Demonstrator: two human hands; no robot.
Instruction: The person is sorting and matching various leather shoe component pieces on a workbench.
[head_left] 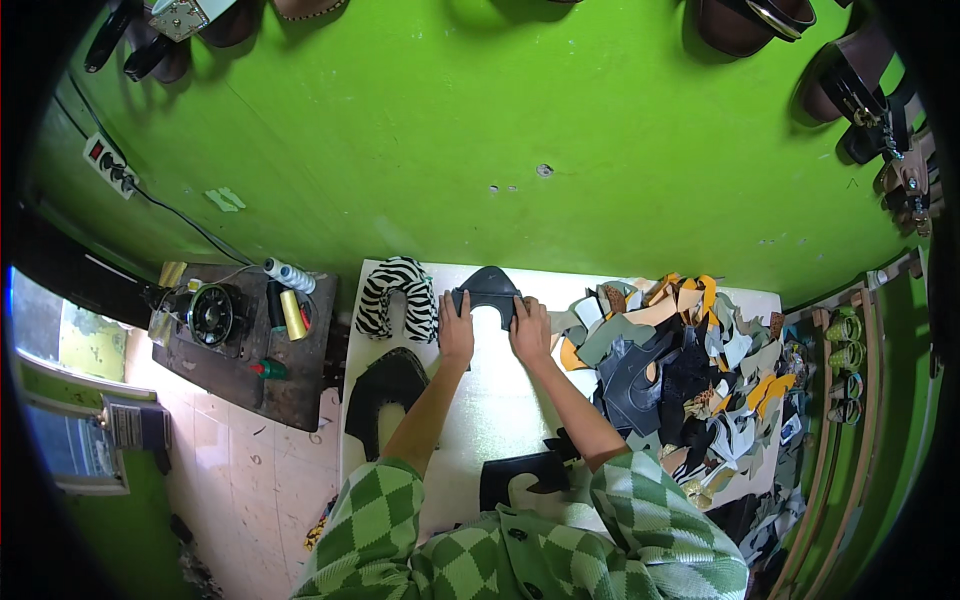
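Note:
A black, arched leather shoe upper piece [490, 281] lies at the far edge of the white table, near the green wall. My left hand [456, 330] grips its left end, and my right hand [529, 328] grips the right end, thumbs turned inward. Left of my left hand sits a stack of zebra-striped U-shaped pieces [372, 293]. Nearer to me, a black stack of similar curved pieces [372, 395] is partly covered by my left forearm. Another black cut piece [520, 478] rests close to my body.
A large heap of leather scraps [650, 372] in black, grey, tan and yellow covers the table's right side. At left, a dark sewing-machine table [270, 390] carries thread cones [292, 315] and a handwheel [211, 314]. Finished shoes [845, 75] hang along the wall; a wooden rack [845, 440] stands far right.

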